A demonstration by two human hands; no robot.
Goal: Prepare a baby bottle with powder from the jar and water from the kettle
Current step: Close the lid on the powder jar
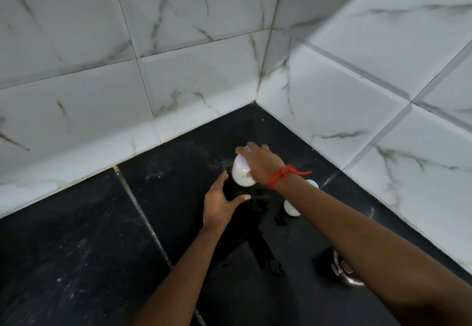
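Right hand (258, 165) grips the bottle (241, 177) from above near the table's (76, 249) back corner — white fill inside; left hand (219, 204) spreads open just beside it, walls (204, 83) close behind.

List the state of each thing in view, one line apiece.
Right hand with red wrist thread: grips the white rounded container from above.
White rounded container: held at the black stone counter; open or closed unclear.
Left hand: open, fingers spread, beside the container, holding nothing.
White and pale-blue item: on the counter, partly hidden behind the right forearm.
Shiny metal vessel: mostly hidden under the forearm; state unclear.
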